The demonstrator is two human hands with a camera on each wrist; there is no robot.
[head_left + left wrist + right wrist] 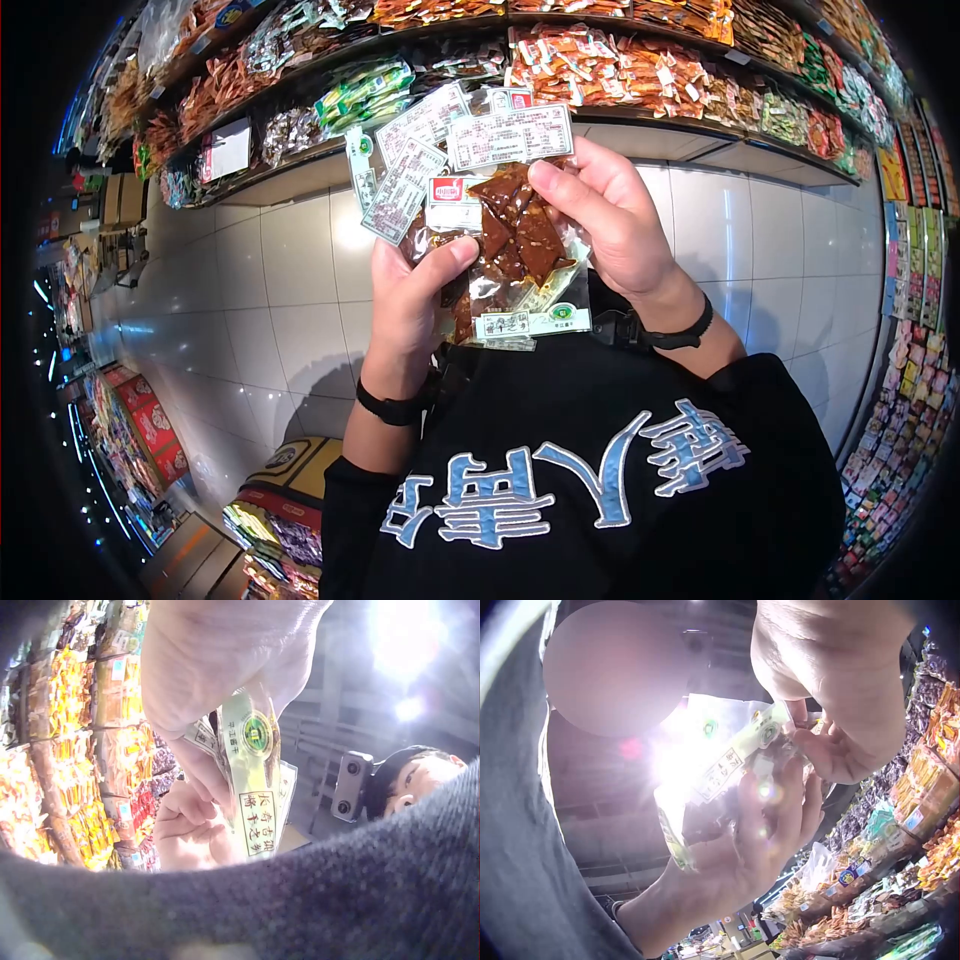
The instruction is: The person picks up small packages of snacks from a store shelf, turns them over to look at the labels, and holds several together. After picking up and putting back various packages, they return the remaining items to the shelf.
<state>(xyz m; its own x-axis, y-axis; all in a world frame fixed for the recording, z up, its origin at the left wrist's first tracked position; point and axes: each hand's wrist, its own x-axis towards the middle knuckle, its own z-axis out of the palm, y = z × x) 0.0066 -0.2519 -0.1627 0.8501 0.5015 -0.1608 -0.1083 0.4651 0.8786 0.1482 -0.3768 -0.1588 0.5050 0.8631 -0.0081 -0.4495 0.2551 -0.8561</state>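
Both hands hold a fanned bunch of small flat snack packets in front of the chest. Foremost is a clear packet of dried tofu [520,235], its glossy brown pieces showing through the film. My right hand [622,222] pinches its upper right edge, thumb on top. Lower on the left, my left hand [408,298] grips the bunch with its thumb across the front. Behind, more packets [405,190] with white printed labels spread up and left. In the left wrist view, a pale green label strip [253,780] hangs below the left hand [225,660]. Fingers behind the bunch are partly hidden.
Shelves [440,60] heaped with bagged snacks curve across the front. A display of small packs [905,400] stands at the right. Red-printed cartons [145,420] and a yellow-and-red stand [290,480] are at the left. Pale floor tiles [300,260] lie below.
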